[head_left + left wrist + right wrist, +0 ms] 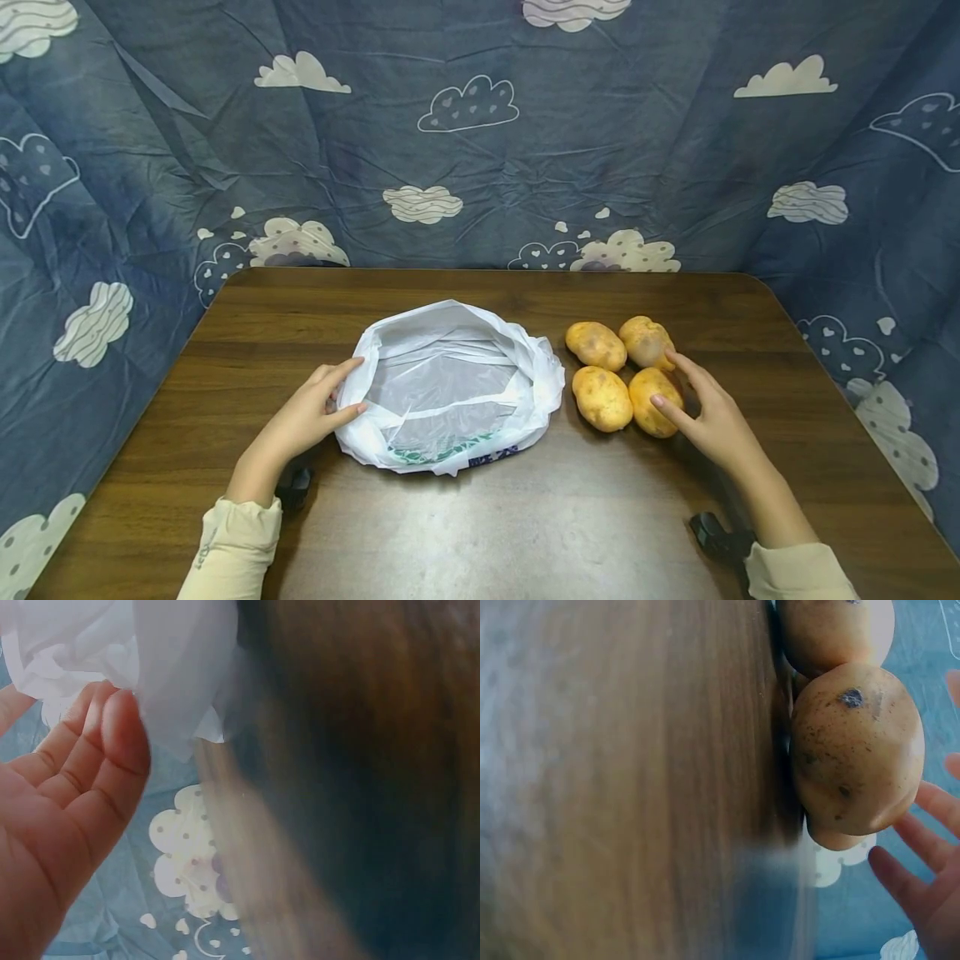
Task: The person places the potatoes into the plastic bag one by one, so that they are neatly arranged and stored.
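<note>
A white plastic bag (pixel 543 392) lies on the table with its mouth spread wide, green and dark print along its near side. My left hand (pixel 303 417) is at the bag's left rim, thumb and fingers apart, fingertips touching the plastic. In the left wrist view its fingers (pixel 124 731) bend loosely against the white film. Right of the bag sit several yellow-brown potatoes (pixel 602 400) in a close cluster. My right hand (pixel 716 425) reaches round the cluster's right side, fingers spread, fingertips right at the two right-hand potatoes. Dark specks mark the nearest potato (pixel 859 750) in the right wrist view.
The brown wooden table (pixel 487 533) has rounded far corners. A blue cloth (pixel 480 167) with cloud prints hangs behind it and along both sides. Dark devices (pixel 716 533) are strapped at both wrists, below cream sleeves (pixel 236 537).
</note>
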